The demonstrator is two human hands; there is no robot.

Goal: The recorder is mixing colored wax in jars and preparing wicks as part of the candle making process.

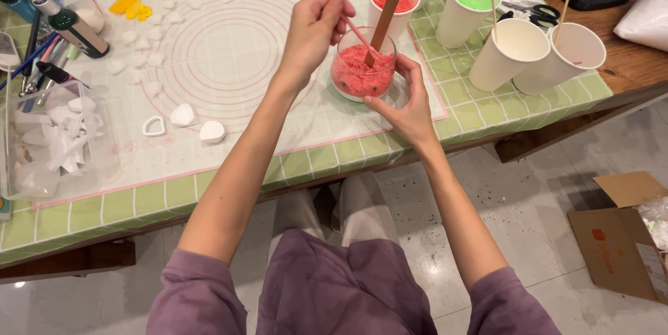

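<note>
Right hand; wooden stick upright-tilted.

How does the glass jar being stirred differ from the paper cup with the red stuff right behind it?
The glass jar is clear, short and wide; the paper cup is white, opaque and taller. The jar is steadied by the right hand while the left hand works a thin stick in it; the cup stands untouched. Both hold a red, crumbly material.
</note>
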